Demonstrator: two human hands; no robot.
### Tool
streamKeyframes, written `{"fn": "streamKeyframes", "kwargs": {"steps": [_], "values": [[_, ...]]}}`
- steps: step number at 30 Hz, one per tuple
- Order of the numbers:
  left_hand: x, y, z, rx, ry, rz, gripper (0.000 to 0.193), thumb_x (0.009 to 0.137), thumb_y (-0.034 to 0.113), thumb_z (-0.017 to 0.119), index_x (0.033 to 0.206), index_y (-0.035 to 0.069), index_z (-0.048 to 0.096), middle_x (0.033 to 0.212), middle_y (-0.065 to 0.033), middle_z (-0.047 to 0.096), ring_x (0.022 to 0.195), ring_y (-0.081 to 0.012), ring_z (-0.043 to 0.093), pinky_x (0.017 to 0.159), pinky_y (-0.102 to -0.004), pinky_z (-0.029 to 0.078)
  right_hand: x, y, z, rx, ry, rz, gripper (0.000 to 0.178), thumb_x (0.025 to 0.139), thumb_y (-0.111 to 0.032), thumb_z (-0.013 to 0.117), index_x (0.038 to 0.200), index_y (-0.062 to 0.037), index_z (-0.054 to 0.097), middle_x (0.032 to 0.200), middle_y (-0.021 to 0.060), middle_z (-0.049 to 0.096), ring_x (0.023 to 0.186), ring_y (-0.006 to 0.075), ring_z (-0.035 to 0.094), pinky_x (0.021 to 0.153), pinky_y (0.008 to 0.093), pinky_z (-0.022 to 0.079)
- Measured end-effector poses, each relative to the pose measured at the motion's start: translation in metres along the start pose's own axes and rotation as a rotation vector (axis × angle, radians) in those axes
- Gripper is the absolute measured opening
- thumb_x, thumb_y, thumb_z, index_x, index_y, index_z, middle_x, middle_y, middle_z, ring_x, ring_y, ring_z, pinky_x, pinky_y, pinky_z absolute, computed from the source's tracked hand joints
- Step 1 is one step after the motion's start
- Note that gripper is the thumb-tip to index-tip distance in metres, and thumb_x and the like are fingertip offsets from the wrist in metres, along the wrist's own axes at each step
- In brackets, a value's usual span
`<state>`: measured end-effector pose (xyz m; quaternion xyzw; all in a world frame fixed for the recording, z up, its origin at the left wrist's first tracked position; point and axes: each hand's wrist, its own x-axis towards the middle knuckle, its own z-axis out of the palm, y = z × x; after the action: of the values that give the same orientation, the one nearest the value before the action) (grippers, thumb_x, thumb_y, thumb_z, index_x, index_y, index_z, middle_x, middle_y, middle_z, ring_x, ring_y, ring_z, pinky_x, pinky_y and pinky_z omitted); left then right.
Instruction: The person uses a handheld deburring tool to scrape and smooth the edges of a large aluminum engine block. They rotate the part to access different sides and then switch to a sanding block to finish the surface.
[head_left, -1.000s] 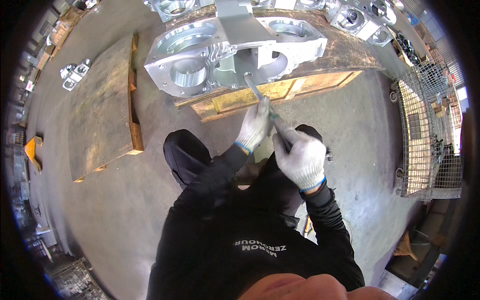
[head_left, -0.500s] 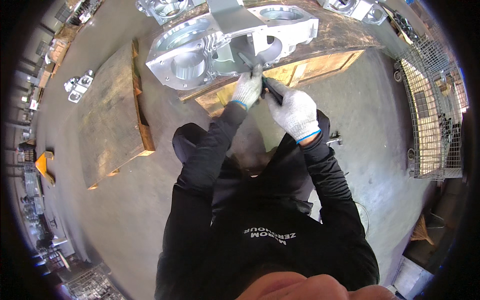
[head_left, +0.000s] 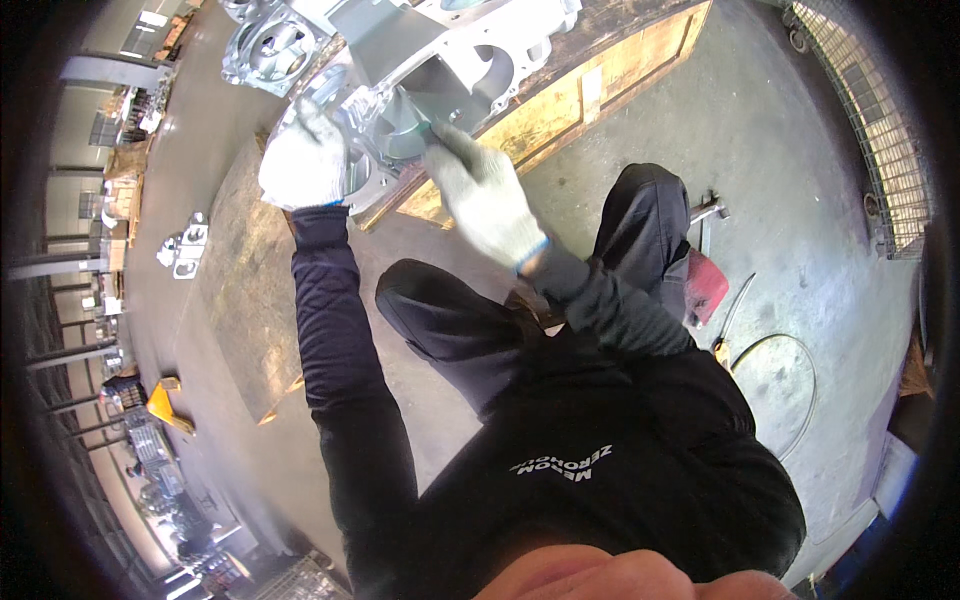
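Note:
A large machined metal casting (head_left: pixel 480 75) with round bores lies on a wooden crate at the top of the view. My left hand (head_left: pixel 305 165), in a pale knit glove, lies over the casting's left end; glare washes out part of its fingers, which look extended. My right hand (head_left: pixel 485 200), gloved too, is closed around a slim hand tool with a greenish-dark handle (head_left: pixel 428 131). The tool's narrow grey tip (head_left: pixel 408 105) points into a hollow in the casting. Whether it touches the metal I cannot tell.
Another casting (head_left: pixel 275 50) stands beyond my left hand. The wooden crate (head_left: pixel 560 110) is close before my knees, and a low wooden platform (head_left: pixel 245 300) lies to the left. At right are a wire cage (head_left: pixel 870 130), a hose loop (head_left: pixel 812 375) and a red object (head_left: pixel 706 287).
My left hand has left the tool area and moved left onto the casting's end. My right hand has shifted left with the tool. The whole view has turned and moved.

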<state>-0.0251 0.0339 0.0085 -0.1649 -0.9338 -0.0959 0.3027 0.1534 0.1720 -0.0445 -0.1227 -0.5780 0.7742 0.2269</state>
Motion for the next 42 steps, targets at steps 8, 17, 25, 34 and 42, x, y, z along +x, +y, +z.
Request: {"fn": "streamKeyframes", "kwargs": {"steps": [8, 17, 25, 34, 42], "values": [[-0.002, -0.001, 0.004, 0.102, 0.14, 0.041, 0.068, 0.111, 0.05, 0.04, 0.078, 0.007, 0.081, 0.068, -0.0184, 0.073, 0.065, -0.0423, 0.073, 0.064, -0.0522, 0.057, 0.036, 0.02, 0.0, -0.217, -0.043, -0.287, 0.043, 0.103, -0.033, 0.055, 0.116, 0.0042, 0.069, 0.089, 0.0277, 0.073, 0.085, 0.0395, 0.075, 0.08, 0.0474, 0.056], [-0.004, 0.004, -0.005, 0.098, 0.098, 0.003, 0.069, 0.108, 0.057, 0.042, 0.083, 0.006, 0.082, 0.079, -0.0223, 0.075, 0.076, -0.0449, 0.075, 0.073, -0.0542, 0.058, 0.083, 0.029, 0.004, -0.161, -0.047, -0.188, 0.046, 0.102, -0.036, 0.053, 0.12, 0.0019, 0.073, 0.097, 0.0267, 0.075, 0.092, 0.0409, 0.073, 0.089, 0.0438, 0.055], [0.006, -0.004, -0.035, -0.458, 0.127, 0.245, 0.044, 0.108, 0.042, 0.056, 0.119, 0.005, 0.076, 0.108, -0.0215, 0.078, 0.098, -0.0383, 0.075, 0.088, -0.0452, 0.058, 0.054, 0.022, -0.055, -0.17, -0.38, 0.07, 0.035, 0.106, -0.04, 0.06, 0.111, -0.0063, 0.068, 0.066, -0.001, 0.057, 0.054, 0.0065, 0.048, 0.05, 0.026, 0.037], [-0.105, 0.043, -0.214, -0.783, -0.279, 0.95, 0.035, 0.109, 0.03, 0.055, 0.122, 0.006, 0.077, 0.118, -0.0158, 0.079, 0.102, -0.0321, 0.078, 0.088, -0.0442, 0.062, 0.039, 0.007, -0.081, -0.742, -0.296, 0.015, 0.049, 0.106, -0.038, 0.059, 0.139, -0.0036, 0.067, 0.088, 0.0146, 0.075, 0.079, 0.0242, 0.073, 0.076, 0.0393, 0.058], [-0.11, 0.063, -0.2, -0.924, -0.431, 0.924, 0.034, 0.106, 0.028, 0.061, 0.126, 0.004, 0.073, 0.121, -0.0169, 0.077, 0.105, -0.032, 0.076, 0.091, -0.0443, 0.06, 0.034, 0.005, -0.096, -1.11, -0.254, -0.474, 0.058, 0.101, -0.029, 0.065, 0.154, -0.0084, 0.055, 0.131, 0.027, 0.069, 0.122, 0.0453, 0.066, 0.107, 0.0512, 0.052]]}}
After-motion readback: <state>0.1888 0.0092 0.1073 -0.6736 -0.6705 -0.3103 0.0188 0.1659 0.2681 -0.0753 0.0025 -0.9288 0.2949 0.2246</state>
